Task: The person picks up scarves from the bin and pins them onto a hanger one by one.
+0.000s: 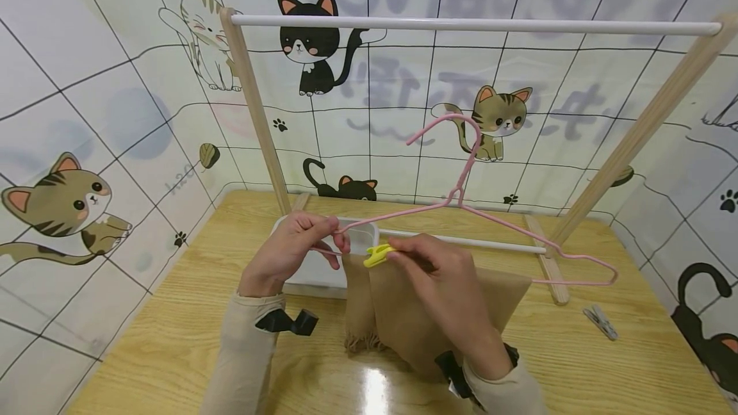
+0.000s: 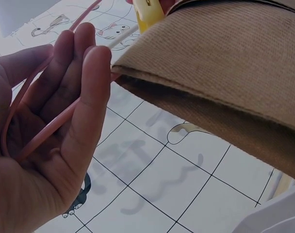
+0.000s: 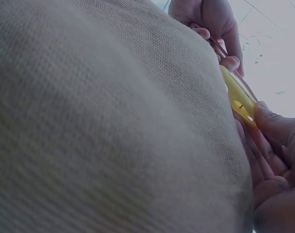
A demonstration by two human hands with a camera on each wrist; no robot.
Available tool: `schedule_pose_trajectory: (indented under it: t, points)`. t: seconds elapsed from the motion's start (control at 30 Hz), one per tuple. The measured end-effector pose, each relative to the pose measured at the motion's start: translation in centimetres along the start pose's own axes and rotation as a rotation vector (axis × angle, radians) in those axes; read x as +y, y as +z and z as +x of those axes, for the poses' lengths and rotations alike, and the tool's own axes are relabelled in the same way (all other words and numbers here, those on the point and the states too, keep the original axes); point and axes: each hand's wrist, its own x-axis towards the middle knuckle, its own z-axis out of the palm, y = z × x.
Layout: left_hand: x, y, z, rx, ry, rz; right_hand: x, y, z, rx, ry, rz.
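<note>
A pink wire hanger (image 1: pixel 398 213) tilts above the table, hook upward. My left hand (image 1: pixel 293 245) grips its left end; in the left wrist view the wire loop (image 2: pixel 48 126) runs through the curled fingers. Over the hanger's lower bar hangs a brown fringed scarf (image 1: pixel 398 312), folded so both layers drop down. Between thumb and fingers, my right hand (image 1: pixel 452 290) pinches a yellow clothespin (image 1: pixel 378 255) at the scarf's top edge, near its left corner. The right wrist view shows the clothespin (image 3: pixel 240 99) beside the fabric, which fills most of that view.
Behind the hands stands a drying rack with a white top rail (image 1: pixel 461 24), wooden posts (image 1: pixel 256 107) and a lower white rail (image 1: pixel 490 244). A white bin (image 1: pixel 314 282) sits behind the left hand. One grey clothespin (image 1: pixel 601 323) lies on the table at right.
</note>
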Motion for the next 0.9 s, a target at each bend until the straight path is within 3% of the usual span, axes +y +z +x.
schedule_pose_trajectory:
  t: [0.33, 0.9]
  points:
    - [0.03, 0.05, -0.01, 0.003, 0.002, 0.002, -0.08, 0.46, 0.07, -0.010, -0.010, 0.014]
    - [-0.08, 0.15, 0.07, 0.008, 0.026, -0.008, 0.00, 1.00, 0.54, -0.033, -0.008, -0.065]
